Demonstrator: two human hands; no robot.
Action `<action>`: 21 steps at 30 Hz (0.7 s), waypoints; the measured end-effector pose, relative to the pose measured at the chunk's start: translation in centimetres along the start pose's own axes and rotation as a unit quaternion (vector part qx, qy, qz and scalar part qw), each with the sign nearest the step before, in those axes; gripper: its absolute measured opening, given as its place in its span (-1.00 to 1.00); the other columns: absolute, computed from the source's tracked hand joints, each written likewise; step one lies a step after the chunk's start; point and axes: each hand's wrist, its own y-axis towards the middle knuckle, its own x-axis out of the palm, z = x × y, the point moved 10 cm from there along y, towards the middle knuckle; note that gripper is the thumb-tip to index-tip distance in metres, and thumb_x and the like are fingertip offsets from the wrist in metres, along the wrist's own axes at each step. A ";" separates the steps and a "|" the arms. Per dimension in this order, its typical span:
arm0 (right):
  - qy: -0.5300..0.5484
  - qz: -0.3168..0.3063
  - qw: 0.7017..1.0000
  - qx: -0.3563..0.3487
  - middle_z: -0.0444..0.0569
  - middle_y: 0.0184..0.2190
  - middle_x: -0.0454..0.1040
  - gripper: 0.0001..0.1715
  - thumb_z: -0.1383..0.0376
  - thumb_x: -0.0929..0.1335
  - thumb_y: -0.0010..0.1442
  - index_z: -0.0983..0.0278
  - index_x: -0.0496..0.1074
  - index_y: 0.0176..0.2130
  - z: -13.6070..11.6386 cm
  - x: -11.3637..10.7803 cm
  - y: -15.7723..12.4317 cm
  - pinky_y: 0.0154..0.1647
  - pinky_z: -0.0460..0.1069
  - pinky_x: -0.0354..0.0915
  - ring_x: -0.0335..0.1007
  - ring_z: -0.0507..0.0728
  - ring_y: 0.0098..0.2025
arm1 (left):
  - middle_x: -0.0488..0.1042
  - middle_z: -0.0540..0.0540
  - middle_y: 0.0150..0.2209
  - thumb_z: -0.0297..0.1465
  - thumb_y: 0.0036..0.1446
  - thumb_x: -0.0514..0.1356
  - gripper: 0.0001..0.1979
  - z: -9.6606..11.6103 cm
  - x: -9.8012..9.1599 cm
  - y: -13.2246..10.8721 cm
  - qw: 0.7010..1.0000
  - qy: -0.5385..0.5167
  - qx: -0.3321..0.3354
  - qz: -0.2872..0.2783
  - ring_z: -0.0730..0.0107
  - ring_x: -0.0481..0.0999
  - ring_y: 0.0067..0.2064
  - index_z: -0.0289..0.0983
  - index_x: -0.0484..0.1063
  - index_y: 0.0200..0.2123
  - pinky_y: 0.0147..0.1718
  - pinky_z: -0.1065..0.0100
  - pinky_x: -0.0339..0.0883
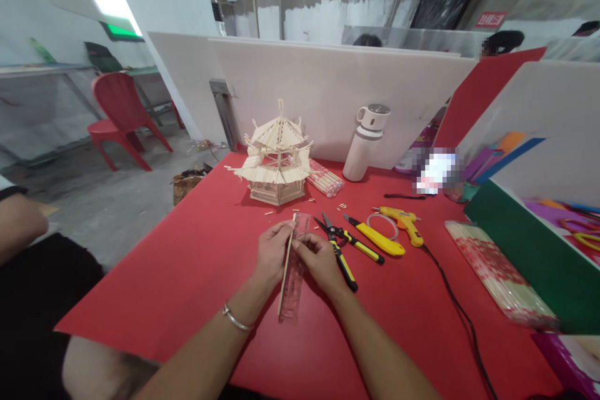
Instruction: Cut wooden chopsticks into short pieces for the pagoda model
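My left hand (272, 249) is closed on a thin wooden stick (284, 290), holding it along the left edge of a clear plastic ruler (292, 300). My right hand (319, 260) is pinched over the ruler's right side, close to the stick; what its fingertips hold, if anything, is hidden. Beyond both hands stands a pavilion model (277, 165) built of wooden sticks, with two tiers of roof. Yellow-and-black pliers (344, 256) lie with handles spread just right of my right hand. Next to them are a yellow utility knife (379, 239) and a yellow glue gun (405, 220).
Short stick offcuts (342, 206) are scattered before the model. A packet of sticks (323, 178) and a white bottle (360, 150) stand behind. Another stick packet (499, 275) lies right, beside a green box (529, 256). The glue gun's cord (462, 319) crosses the red tabletop (187, 281). Someone sits left.
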 end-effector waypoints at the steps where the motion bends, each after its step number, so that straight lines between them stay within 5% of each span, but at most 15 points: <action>1: 0.002 0.000 1.000 0.000 -0.13 -0.47 0.50 -0.77 0.14 0.47 0.06 0.27 0.51 -0.41 0.0 0.0 0.0 -0.30 -0.05 0.29 0.36 0.06 -0.41 | 0.46 0.03 -0.60 -0.31 -0.34 0.49 -0.66 0.0 0.0 0.0 1.000 0.001 0.001 0.002 0.54 0.37 -0.56 -0.37 0.55 -0.46 -0.52 0.47 0.23; 21: 0.011 -0.020 1.000 -0.002 -0.12 -0.41 0.57 -0.81 0.19 0.44 0.09 0.27 0.56 -0.34 -0.1 0.3 -0.1 -0.25 -0.04 0.32 0.42 0.09 -0.36 | 0.47 0.02 -0.60 -0.33 -0.32 0.47 -0.70 0.0 0.4 -0.3 1.000 0.005 -0.002 -0.006 0.54 0.39 -0.56 -0.36 0.54 -0.48 -0.52 0.48 0.26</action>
